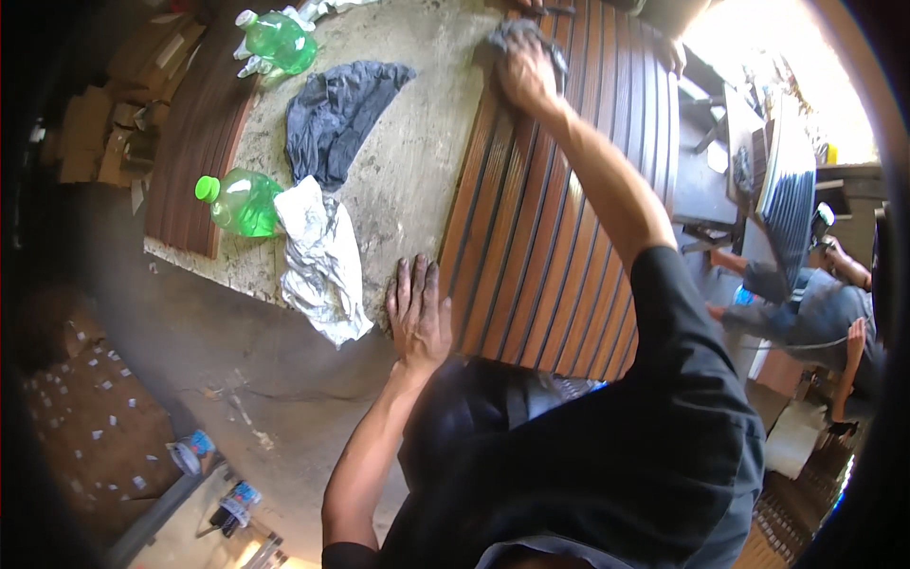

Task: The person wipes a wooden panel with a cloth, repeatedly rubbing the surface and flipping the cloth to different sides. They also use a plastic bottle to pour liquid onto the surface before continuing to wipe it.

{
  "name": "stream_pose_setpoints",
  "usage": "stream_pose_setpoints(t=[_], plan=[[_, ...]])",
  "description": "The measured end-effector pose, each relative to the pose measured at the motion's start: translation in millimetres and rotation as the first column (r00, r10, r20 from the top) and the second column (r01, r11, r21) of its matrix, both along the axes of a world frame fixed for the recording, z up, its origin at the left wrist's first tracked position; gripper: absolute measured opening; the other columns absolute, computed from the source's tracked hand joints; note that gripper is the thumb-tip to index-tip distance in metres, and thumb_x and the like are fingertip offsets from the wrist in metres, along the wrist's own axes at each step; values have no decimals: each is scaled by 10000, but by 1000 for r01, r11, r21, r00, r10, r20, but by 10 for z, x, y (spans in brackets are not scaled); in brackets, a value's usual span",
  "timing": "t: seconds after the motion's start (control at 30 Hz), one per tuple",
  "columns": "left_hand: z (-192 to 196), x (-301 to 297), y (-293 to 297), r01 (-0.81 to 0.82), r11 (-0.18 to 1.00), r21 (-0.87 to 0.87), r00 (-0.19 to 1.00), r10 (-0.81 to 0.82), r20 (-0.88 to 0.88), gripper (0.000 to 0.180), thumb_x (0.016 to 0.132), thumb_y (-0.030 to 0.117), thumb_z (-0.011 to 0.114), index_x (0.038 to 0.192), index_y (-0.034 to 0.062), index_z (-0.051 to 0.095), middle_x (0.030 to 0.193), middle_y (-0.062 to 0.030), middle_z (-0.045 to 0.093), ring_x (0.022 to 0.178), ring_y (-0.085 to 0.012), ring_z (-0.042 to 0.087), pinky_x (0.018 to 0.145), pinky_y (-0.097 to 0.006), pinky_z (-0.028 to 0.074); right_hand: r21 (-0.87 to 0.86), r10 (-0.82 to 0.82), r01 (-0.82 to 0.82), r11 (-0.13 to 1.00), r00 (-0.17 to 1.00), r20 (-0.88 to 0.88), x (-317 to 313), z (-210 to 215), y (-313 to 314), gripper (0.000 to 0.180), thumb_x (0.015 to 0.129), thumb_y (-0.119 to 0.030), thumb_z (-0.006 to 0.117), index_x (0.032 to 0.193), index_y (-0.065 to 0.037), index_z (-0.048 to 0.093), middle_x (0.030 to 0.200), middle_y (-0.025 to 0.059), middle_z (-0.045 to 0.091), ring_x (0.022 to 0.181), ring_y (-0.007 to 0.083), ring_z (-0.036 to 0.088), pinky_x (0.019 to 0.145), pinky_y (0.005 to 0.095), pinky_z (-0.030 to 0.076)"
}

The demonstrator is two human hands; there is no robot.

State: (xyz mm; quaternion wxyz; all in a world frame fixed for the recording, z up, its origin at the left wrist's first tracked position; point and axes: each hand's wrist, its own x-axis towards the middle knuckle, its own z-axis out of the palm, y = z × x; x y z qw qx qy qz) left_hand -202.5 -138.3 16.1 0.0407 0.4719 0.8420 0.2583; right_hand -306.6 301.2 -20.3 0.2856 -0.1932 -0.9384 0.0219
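I see two green bottles upper left, a dark cloth up top, a crumpled white rag mid-left, another person far right.

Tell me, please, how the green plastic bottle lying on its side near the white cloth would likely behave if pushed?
The green bottle lies on its side on the worktable, so it would probably roll rather than slide. It is thin clear plastic, likely light and easily dented. The crumpled white cloth touches one side and may stop it rolling that way.
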Motion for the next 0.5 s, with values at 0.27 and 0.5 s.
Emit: stream_pose_setpoints(t=[0.27, 0.5], plan=[[-46, -78, -54, -31, 988, 151, 998, 38, -47, 504, 1060, 307, 339, 1349, -57, 534, 1417, -220, 531, 1380, -421, 410, 1137, -508, 289, 66, 83, -71, 995, 973, -214, 15, 173, -522, 324, 840, -141, 474, 1099, -19, 625, 1183, 245, 606, 1171, 415, 533, 1040, 496, 389], [-180, -162, -191, -123, 947, 298, 990, 98, 99, 519, 1069, 357, 345, 1323, -40, 561, 1358, -230, 567, 1331, -412, 463, 1123, -487, 321, -270, 155, -151, 951, 988, -7, 1420, 47, -2875, 542, 866, -139, 594, 1369, 45, 513, 1490, 254, 429, 1417, 419, 363, 1151, 495, 347]])
